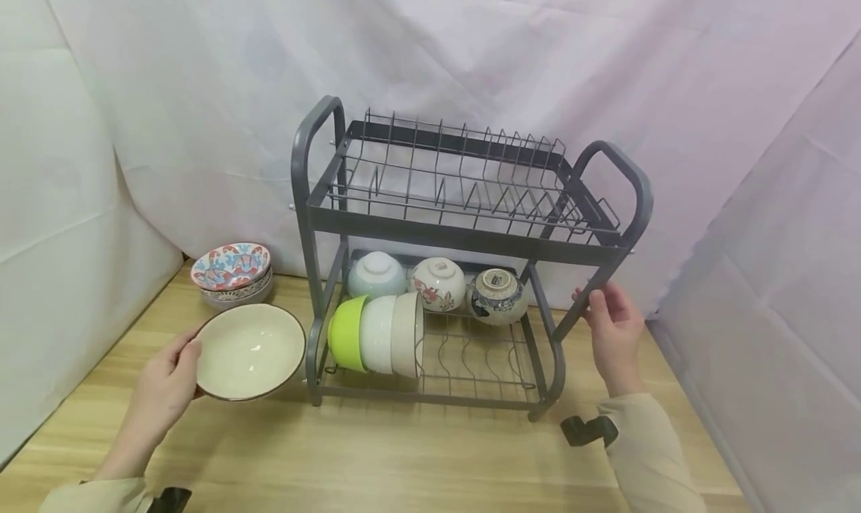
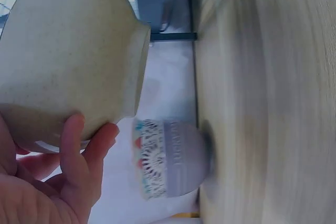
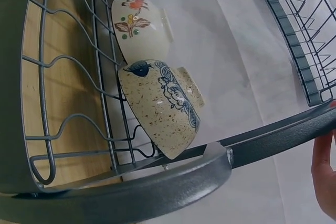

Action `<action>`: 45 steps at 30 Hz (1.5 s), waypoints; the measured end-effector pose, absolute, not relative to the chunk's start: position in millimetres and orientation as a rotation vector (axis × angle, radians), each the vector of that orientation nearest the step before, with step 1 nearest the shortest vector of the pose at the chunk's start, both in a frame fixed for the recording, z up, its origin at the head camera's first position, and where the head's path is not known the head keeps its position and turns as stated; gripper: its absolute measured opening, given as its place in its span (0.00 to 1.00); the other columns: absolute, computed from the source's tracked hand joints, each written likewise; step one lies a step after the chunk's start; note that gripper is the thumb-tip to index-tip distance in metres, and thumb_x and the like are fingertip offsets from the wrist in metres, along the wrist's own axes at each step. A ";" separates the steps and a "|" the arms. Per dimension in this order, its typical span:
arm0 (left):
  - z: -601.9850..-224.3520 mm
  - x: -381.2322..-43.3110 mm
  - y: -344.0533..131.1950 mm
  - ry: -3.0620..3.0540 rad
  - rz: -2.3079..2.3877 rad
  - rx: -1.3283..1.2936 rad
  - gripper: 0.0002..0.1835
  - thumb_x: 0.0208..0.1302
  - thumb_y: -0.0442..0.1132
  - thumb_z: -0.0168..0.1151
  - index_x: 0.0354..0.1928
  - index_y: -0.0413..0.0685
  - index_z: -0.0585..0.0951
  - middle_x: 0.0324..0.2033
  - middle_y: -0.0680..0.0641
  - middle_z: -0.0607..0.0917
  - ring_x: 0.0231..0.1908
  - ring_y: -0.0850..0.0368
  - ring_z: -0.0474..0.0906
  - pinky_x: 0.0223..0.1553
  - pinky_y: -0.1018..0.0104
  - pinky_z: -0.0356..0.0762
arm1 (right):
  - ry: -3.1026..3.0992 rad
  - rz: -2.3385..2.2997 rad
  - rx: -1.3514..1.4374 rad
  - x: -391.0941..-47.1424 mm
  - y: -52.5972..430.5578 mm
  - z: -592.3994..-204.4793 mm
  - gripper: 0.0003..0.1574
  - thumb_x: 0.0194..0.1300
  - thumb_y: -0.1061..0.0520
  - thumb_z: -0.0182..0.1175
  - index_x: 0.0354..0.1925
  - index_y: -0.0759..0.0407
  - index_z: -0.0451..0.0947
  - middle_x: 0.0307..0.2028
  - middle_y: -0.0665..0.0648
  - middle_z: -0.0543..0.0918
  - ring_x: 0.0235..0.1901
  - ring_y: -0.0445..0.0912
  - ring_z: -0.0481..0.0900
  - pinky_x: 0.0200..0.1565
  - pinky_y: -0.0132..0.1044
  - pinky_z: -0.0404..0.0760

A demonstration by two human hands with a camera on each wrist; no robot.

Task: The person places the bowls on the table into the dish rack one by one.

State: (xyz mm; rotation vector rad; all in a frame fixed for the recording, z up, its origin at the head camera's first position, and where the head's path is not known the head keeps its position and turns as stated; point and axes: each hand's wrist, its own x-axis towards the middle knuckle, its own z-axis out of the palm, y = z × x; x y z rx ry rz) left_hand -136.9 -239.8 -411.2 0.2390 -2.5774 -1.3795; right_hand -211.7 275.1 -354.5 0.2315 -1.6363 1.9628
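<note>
My left hand [image 1: 164,386] holds a cream bowl [image 1: 252,352] with a dark rim by its left side. The bowl is tipped so its inside faces the head camera, just left of the dish rack. In the left wrist view, fingertips [image 2: 73,129] press against the outside of this bowl [image 2: 73,45]. My right hand [image 1: 613,333] grips the right post of the two-tier dark grey dish rack [image 1: 464,236], thumb in front. Only part of that hand [image 3: 324,174] shows at the edge of the right wrist view.
On the lower tier, a light blue bowl [image 1: 377,274], a floral bowl [image 1: 439,285] and a speckled blue-patterned bowl [image 1: 498,303] lie upside down. Green [image 1: 344,333], white [image 1: 377,333] and beige [image 1: 406,333] bowls stand sideways in front. Stacked patterned bowls [image 1: 232,268] sit at left.
</note>
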 end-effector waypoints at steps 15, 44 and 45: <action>-395.7 -99.3 -233.2 -2.630 -1.315 0.067 0.21 0.70 0.39 0.40 0.58 0.31 0.68 0.47 0.45 0.79 0.29 0.78 0.71 0.24 0.76 0.73 | -1.856 1.762 0.032 -200.7 270.0 -341.5 0.15 0.63 0.65 0.52 0.48 0.66 0.74 0.36 0.51 0.81 0.39 0.40 0.80 0.42 0.27 0.77; -388.0 -117.7 -101.4 -2.667 -1.648 -0.651 0.15 0.70 0.42 0.42 0.52 0.54 0.77 0.47 0.52 0.81 0.47 0.60 0.75 0.43 0.68 0.75 | -2.029 0.101 1.710 -88.9 146.9 -376.1 0.19 0.68 0.48 0.46 0.51 0.52 0.74 0.47 0.45 0.78 0.51 0.39 0.73 0.55 0.45 0.69; -387.2 -118.1 -99.9 -2.675 -1.647 -0.640 0.15 0.70 0.43 0.42 0.52 0.55 0.77 0.47 0.53 0.80 0.47 0.59 0.75 0.44 0.68 0.75 | -2.033 0.097 1.719 -88.4 147.5 -376.8 0.19 0.68 0.48 0.46 0.51 0.51 0.74 0.47 0.45 0.78 0.50 0.38 0.73 0.54 0.45 0.69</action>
